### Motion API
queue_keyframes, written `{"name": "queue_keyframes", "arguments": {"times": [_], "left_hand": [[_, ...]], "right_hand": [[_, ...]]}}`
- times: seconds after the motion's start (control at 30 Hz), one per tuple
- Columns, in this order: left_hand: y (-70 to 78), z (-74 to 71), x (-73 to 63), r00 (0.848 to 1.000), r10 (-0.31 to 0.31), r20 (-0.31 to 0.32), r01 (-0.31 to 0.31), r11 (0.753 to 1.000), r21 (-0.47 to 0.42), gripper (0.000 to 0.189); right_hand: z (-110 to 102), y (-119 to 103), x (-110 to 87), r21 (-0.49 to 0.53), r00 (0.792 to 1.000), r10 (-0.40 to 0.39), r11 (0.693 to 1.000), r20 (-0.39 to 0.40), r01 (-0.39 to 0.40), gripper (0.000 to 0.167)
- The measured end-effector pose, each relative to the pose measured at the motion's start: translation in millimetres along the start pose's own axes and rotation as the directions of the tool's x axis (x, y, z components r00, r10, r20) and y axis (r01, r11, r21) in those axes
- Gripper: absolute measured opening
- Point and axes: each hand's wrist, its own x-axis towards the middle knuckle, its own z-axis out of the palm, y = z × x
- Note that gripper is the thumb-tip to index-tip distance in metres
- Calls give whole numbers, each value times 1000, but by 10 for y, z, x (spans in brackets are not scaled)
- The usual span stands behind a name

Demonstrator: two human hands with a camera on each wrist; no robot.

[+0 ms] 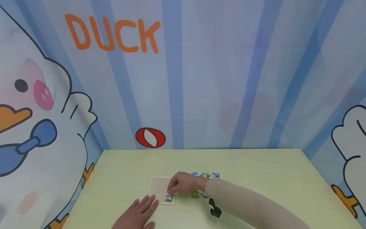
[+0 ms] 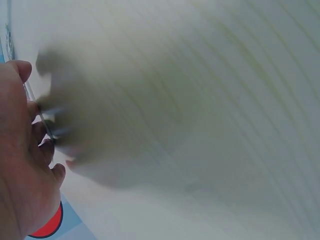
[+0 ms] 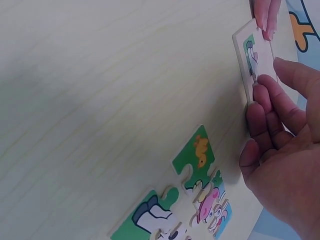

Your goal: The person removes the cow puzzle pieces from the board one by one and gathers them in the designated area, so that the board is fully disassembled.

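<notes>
A shallow, pale puzzle tray lies on the table. In its near right corner is a jigsaw piece with green and white print. My right hand reaches over the tray, fingers curled, pinching the piece's far end. The right wrist view shows those fingertips at the end of the piece. My left hand lies with extended fingers at the tray's near left edge. In the left wrist view the left hand appears at the left side; the tray is barely visible there.
Several loose jigsaw pieces lie to the right of the tray, partly hidden by my right forearm in the head view. A small black object is beside the right sleeve. A printed duck backdrop stands behind the table.
</notes>
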Motion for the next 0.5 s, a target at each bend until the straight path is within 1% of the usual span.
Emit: {"name": "queue_keyframes", "arguments": {"times": [0.23, 0.5], "left_hand": [[9, -9, 7, 1000, 10, 4, -10, 1000, -3, 84], [8, -14, 4, 1000, 12, 0, -12, 1000, 4, 84]], "right_hand": [[13, 1, -2, -20, 1000, -13, 1000, -1, 13, 7], [40, -4, 24, -7, 999, -35, 999, -12, 35, 10]]}}
